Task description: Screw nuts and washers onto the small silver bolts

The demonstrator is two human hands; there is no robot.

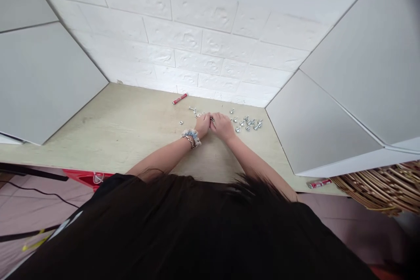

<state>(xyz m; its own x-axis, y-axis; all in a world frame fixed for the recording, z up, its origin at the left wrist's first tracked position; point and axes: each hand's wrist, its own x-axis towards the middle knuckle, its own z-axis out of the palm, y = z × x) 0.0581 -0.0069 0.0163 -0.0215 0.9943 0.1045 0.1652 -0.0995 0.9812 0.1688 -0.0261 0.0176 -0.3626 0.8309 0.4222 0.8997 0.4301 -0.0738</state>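
My left hand point(202, 125) and my right hand point(223, 127) meet over the middle of the wooden tabletop, fingers closed. Between their fingertips shows a small metal bolt point(212, 119), mostly hidden by the fingers. Just right of my right hand lies a loose group of silver bolts point(250, 122), which seem to have nuts or washers on them. On the other side, by my left fingers, are loose bolts point(193, 109) and some small rings point(198, 116), partly covered. A single nut point(181, 122) sits apart, left of my left hand.
A red tube-like item point(180, 99) lies near the white brick-patterned wall point(210, 48). Another red item point(319, 183) rests at the table's front right edge beside a wicker basket point(380, 188). Grey-white panels point(49, 78) flank the tabletop point(131, 113) on both sides.
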